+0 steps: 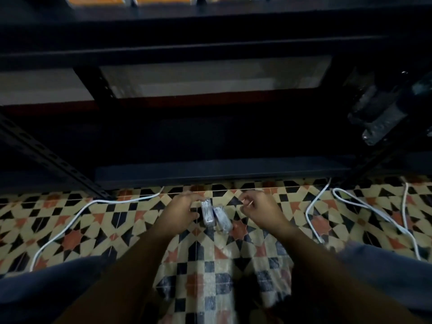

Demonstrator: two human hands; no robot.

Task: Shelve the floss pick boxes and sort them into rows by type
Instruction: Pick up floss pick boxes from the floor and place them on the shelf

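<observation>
Two small clear floss pick boxes lie side by side on the patterned tile floor in front of a dark shelf unit. My left hand [182, 211] curls its fingers and thumb round the left floss pick box [207, 213]. The right floss pick box [222, 219] lies tilted against it, blurred. My right hand [259, 209] hovers just right of the boxes, apart from them, with its fingers loosely curled and nothing plainly in it. The lowest shelf [222, 169] runs dark and bare just beyond the hands.
White cables [77, 213] [364, 206] snake across the floor on both sides. A slotted shelf post [53, 157] stands at the left. Wrapped dark items [378, 113] sit on a shelf at the right, and orange packs [163, 0] on the top shelf. My knees frame the bottom corners.
</observation>
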